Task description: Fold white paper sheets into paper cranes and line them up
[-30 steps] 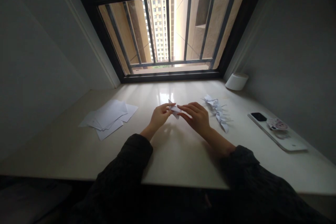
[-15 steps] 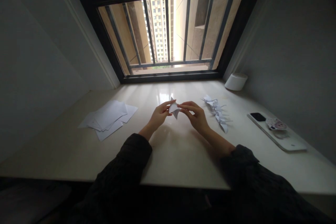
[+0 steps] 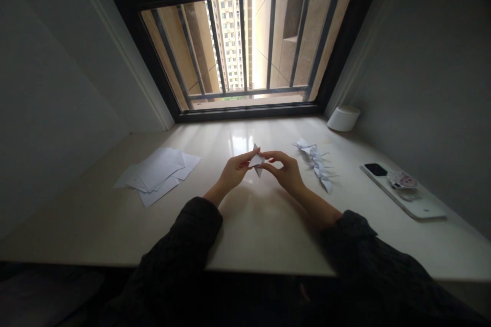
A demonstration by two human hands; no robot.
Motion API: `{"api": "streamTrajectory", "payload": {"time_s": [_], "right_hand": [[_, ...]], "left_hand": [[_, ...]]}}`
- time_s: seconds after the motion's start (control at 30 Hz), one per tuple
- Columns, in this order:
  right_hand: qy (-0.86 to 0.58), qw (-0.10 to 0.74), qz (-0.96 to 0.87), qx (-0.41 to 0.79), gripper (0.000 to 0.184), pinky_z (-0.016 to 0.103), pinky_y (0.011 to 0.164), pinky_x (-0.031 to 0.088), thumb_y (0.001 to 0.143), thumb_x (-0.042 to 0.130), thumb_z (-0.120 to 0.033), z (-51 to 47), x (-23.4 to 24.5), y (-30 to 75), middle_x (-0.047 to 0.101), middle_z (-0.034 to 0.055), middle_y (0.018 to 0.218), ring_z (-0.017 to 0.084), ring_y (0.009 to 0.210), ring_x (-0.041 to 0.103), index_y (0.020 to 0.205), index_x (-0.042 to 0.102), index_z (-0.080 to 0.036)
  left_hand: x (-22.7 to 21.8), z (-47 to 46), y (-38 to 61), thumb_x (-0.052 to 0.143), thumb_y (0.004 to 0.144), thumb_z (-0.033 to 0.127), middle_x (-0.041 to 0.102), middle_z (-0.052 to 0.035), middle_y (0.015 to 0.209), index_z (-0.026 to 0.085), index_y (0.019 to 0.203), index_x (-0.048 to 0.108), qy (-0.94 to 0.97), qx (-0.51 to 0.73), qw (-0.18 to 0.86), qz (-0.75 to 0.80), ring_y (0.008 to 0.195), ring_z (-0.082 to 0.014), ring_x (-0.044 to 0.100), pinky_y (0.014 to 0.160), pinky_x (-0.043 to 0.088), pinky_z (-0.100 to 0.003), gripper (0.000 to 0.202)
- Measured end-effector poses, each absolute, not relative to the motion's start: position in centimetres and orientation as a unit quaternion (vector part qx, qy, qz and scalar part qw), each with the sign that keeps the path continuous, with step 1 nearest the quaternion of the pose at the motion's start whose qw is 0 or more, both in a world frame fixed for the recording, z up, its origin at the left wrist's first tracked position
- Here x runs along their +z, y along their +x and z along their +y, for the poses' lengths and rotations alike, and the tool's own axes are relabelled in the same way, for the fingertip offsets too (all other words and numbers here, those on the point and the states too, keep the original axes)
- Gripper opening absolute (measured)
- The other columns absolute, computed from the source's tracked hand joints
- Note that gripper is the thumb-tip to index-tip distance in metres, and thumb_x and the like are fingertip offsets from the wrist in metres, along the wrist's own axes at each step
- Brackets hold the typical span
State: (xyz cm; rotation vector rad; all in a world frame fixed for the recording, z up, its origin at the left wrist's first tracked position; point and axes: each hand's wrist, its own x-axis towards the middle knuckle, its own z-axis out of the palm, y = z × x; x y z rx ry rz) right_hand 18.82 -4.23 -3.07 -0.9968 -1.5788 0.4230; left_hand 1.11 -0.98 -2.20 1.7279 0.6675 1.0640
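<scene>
A small folded piece of white paper [image 3: 257, 160], pointed at its top and bottom, is held up between both hands over the pale sill. My left hand [image 3: 235, 169] pinches it from the left, thumb and fingers closed on its edge. From the right, my right hand [image 3: 284, 167] grips it with thumb and index finger, which form a loop. The fingers cover parts of the folds. Several folded paper cranes [image 3: 315, 158] lie in a row just right of my right hand.
A loose stack of white paper sheets [image 3: 159, 171] lies at the left. To the right are a phone [image 3: 418, 207] with a round grip on its back and a white cylindrical object [image 3: 343, 118] by the wall. A barred window [image 3: 249, 112] stands behind the sill [image 3: 264, 230].
The folded paper has turned slightly between my fingers, and its points now stand more upright. My right thumb and index finger have shifted on its edge. The things on the sill stay put.
</scene>
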Motion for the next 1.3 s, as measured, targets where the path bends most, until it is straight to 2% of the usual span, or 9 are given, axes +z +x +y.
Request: {"api": "streamTrajectory", "payload": {"time_s": [0.1, 0.23, 0.57, 0.73, 0.8, 0.9, 1.13, 1.3], "right_hand": [[-0.441, 0.572, -0.664, 0.192, 0.027, 0.038, 0.071, 0.055, 0.074, 0.071, -0.038, -4.4, -3.0, 18.9, 0.073, 0.0052, 0.093, 0.02, 0.077, 0.066, 0.098, 0.072, -0.026], [-0.43, 0.588, -0.653, 0.207, 0.026, 0.037, 0.072, 0.055, 0.073, 0.071, -0.035, -4.3, -3.1, 18.9, 0.073, 0.0054, 0.094, 0.022, 0.082, 0.067, 0.098, 0.072, -0.025], [-0.44, 0.601, -0.624, 0.237, 0.024, 0.036, 0.071, 0.053, 0.07, 0.074, -0.034, -3.8, -3.6, 19.0, 0.074, 0.0047, 0.093, 0.023, 0.087, 0.067, 0.092, 0.073, -0.025], [-0.445, 0.603, -0.62, 0.233, 0.022, 0.035, 0.068, 0.053, 0.069, 0.075, -0.033, -3.8, -3.5, 19.1, 0.074, 0.005, 0.09, 0.022, 0.084, 0.067, 0.089, 0.074, -0.024], [-0.449, 0.599, -0.621, 0.231, 0.022, 0.035, 0.068, 0.052, 0.069, 0.075, -0.033, -3.9, -3.5, 19.1, 0.074, 0.0051, 0.089, 0.022, 0.082, 0.067, 0.089, 0.074, -0.024], [-0.452, 0.592, -0.631, 0.215, 0.022, 0.035, 0.068, 0.053, 0.07, 0.074, -0.033, -4.0, -3.5, 19.0, 0.073, 0.0052, 0.089, 0.021, 0.081, 0.066, 0.09, 0.074, -0.024], [-0.434, 0.586, -0.647, 0.224, 0.023, 0.036, 0.071, 0.054, 0.073, 0.071, -0.033, -4.5, -2.9, 18.6, 0.073, 0.0053, 0.092, 0.021, 0.081, 0.066, 0.094, 0.073, -0.025], [-0.41, 0.586, -0.629, 0.304, 0.023, 0.035, 0.072, 0.054, 0.075, 0.069, -0.036, -4.2, -2.9, 18.4, 0.073, 0.0051, 0.098, 0.022, 0.088, 0.067, 0.096, 0.073, -0.026]], "left_hand": [[-2.1, -1.0, 1.1, 0.054, 0.078, 0.012, 0.055, -0.0077, 0.133, 0.018, 0.126, 0.056, 0.721, 0.431, 0.469, 0.273, 0.12, -0.0241, 0.054, 0.1, 0.045, -0.039, 0.049], [-1.9, -1.2, 1.0, 0.052, 0.084, 0.017, 0.053, -0.008, 0.135, 0.018, 0.129, 0.054, 0.736, 0.417, 0.454, 0.278, 0.123, -0.0242, 0.051, 0.104, 0.041, -0.039, 0.045], [-2.9, -0.6, 0.5, 0.052, 0.088, 0.024, 0.055, -0.0078, 0.132, 0.025, 0.134, 0.048, 0.8, 0.409, 0.349, 0.265, 0.116, -0.0253, 0.057, 0.092, 0.05, -0.038, 0.046], [-2.2, -1.0, 0.4, 0.064, 0.081, 0.028, 0.063, -0.0077, 0.122, 0.03, 0.136, 0.045, 0.847, 0.382, 0.252, 0.272, 0.101, -0.0225, 0.062, 0.084, 0.053, -0.038, 0.058], [-1.8, -1.4, 0.5, 0.071, 0.074, 0.033, 0.063, -0.0077, 0.121, 0.03, 0.134, 0.047, 0.851, 0.382, 0.228, 0.281, 0.106, -0.0237, 0.059, 0.086, 0.051, -0.038, 0.065], [-1.4, -1.9, 0.8, 0.075, 0.07, 0.035, 0.064, -0.007, 0.118, 0.03, 0.129, 0.053, 0.841, 0.404, 0.203, 0.296, 0.107, -0.0237, 0.059, 0.091, 0.049, -0.039, 0.063], [-2.0, -2.0, 1.3, 0.062, 0.08, 0.023, 0.067, -0.0058, 0.111, 0.026, 0.118, 0.063, 0.774, 0.469, 0.267, 0.33, 0.086, -0.0164, 0.066, 0.074, 0.056, -0.029, 0.038], [-2.3, -1.4, 1.2, 0.064, 0.079, 0.028, 0.069, -0.0081, 0.111, 0.022, 0.112, 0.067, 0.721, 0.492, 0.347, 0.344, 0.089, -0.0198, 0.067, 0.079, 0.055, -0.032, 0.035]]}}
